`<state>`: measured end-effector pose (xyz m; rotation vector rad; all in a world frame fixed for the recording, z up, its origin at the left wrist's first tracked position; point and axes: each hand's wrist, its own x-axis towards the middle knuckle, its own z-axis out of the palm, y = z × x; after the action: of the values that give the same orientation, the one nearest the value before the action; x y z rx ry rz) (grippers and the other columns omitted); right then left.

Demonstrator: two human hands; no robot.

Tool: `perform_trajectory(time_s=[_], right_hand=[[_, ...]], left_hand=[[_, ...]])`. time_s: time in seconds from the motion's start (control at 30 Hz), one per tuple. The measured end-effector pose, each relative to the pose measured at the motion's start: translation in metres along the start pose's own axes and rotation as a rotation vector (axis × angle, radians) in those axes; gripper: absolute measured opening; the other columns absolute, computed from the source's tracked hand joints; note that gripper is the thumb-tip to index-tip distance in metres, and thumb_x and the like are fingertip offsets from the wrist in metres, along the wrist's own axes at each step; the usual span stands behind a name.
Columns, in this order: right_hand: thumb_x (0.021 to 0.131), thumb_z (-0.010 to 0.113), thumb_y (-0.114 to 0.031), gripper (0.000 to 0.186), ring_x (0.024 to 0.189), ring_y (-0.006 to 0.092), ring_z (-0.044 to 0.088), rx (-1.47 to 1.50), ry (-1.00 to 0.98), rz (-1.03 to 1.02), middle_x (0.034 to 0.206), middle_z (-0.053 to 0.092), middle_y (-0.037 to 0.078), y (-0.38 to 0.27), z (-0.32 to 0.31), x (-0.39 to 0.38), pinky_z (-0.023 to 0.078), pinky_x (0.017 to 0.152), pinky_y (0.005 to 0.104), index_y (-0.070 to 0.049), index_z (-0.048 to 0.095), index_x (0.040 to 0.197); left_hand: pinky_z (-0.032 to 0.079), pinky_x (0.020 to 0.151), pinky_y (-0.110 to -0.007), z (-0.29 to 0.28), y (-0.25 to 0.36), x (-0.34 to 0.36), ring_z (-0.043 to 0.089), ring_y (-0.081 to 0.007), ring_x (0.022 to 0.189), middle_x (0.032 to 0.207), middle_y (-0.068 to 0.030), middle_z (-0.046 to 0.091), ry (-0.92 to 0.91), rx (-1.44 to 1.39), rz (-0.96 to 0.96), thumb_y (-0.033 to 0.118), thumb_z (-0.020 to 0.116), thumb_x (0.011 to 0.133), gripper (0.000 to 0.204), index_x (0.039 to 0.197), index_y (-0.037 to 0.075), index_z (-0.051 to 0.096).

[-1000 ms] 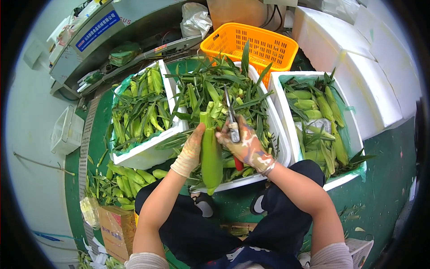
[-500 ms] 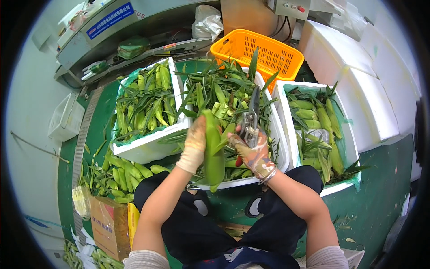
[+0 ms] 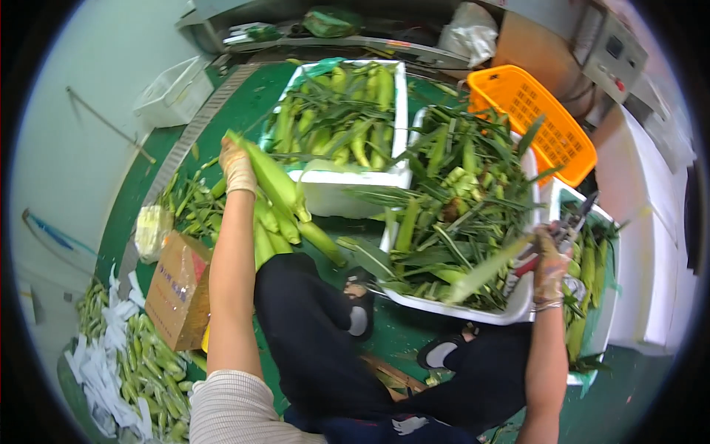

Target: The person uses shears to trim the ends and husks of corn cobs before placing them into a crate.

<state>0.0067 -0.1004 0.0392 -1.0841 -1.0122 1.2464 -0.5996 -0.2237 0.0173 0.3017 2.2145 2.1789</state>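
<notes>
My left hand (image 3: 237,167), in a pale glove, is closed round one end of a green ear of corn in its husk (image 3: 275,181). It holds the ear over a heap of husked-in ears (image 3: 274,229) on the floor, left of my knee. In a patterned glove, my right hand (image 3: 550,270) grips pruning shears (image 3: 568,231) with red handles, near the right rim of a white tub (image 3: 492,317). A pale green husk leaf (image 3: 488,271) slants beside the right hand, over the tub; whether the fingers hold it is unclear. Cut leaves (image 3: 462,200) fill the tub.
A white foam box of corn (image 3: 347,189) stands beyond the heap. Another foam box (image 3: 603,311) is at the right, below stacked white foam boxes (image 3: 636,222). An orange basket (image 3: 551,140) sits behind the tub. A cardboard box (image 3: 177,296) and bagged corn (image 3: 151,370) lie at the left.
The left hand has carried the corn from over the tub to the floor heap at the left. The right hand with the shears has moved right. The view has turned left.
</notes>
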Motion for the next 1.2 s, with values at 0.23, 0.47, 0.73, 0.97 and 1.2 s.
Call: perform_trajectory(time_s=[0.23, 0.47, 0.73, 0.97, 1.2], right_hand=[[0.072, 0.078, -0.026, 0.061, 0.085, 0.0254, 0.061, -1.275, -0.029, -0.618, 0.095, 0.061, 0.018, 0.056, 0.012, 0.023, 0.051, 0.076, 0.0372, 0.003, 0.045, 0.114], [0.069, 0.076, -0.028, 0.064, 0.079, 0.0322, 0.058, -1.014, -0.771, -0.208, 0.089, 0.055, 0.018, 0.024, 0.141, -0.093, 0.049, 0.07, 0.0419, 0.0, 0.038, 0.111], [0.063, 0.081, -0.03, 0.076, 0.094, 0.037, 0.051, -0.836, -0.448, -0.421, 0.103, 0.049, 0.022, 0.041, 0.133, -0.095, 0.043, 0.082, 0.0441, 0.005, 0.038, 0.115], [0.064, 0.077, -0.035, 0.068, 0.101, 0.0358, 0.044, -0.885, -0.247, -0.552, 0.106, 0.044, 0.018, 0.004, 0.066, -0.084, 0.036, 0.087, 0.046, 0.001, 0.045, 0.112], [0.062, 0.076, -0.037, 0.073, 0.101, 0.0358, 0.043, -0.912, -0.212, -0.531, 0.106, 0.044, 0.018, 0.002, 0.008, -0.081, 0.036, 0.086, 0.0456, 0.001, 0.043, 0.114]], left_hand=[[0.046, 0.089, -0.034, -0.097, -0.053, 0.048, 0.061, -0.0239, 0.1, 0.111, -0.0137, 0.064, 0.467, -0.354, -0.61, 0.062, 0.036, 0.091, 0.074, 0.116, -0.005, 0.057], [0.027, 0.107, -0.05, -0.053, -0.036, -0.009, 0.043, -0.0323, 0.122, 0.139, -0.0147, 0.043, -0.192, -0.859, -0.569, 0.075, 0.041, 0.08, 0.089, 0.135, 0.005, 0.041], [0.044, 0.088, -0.048, 0.09, 0.086, -0.157, 0.054, -0.0278, 0.093, 0.099, -0.0073, 0.057, -0.266, -0.832, -0.841, 0.046, 0.063, 0.078, 0.041, 0.096, 0.01, 0.056], [0.039, 0.095, -0.048, 0.14, 0.077, -0.267, 0.05, -0.0265, 0.108, 0.124, -0.0069, 0.052, -0.377, -0.769, -1.051, 0.046, 0.054, 0.086, 0.046, 0.116, 0.011, 0.051], [0.036, 0.101, -0.048, 0.165, 0.04, -0.322, 0.049, -0.0302, 0.116, 0.131, -0.0128, 0.049, -0.686, -0.675, -0.896, 0.046, 0.038, 0.093, 0.053, 0.127, 0.006, 0.043]])
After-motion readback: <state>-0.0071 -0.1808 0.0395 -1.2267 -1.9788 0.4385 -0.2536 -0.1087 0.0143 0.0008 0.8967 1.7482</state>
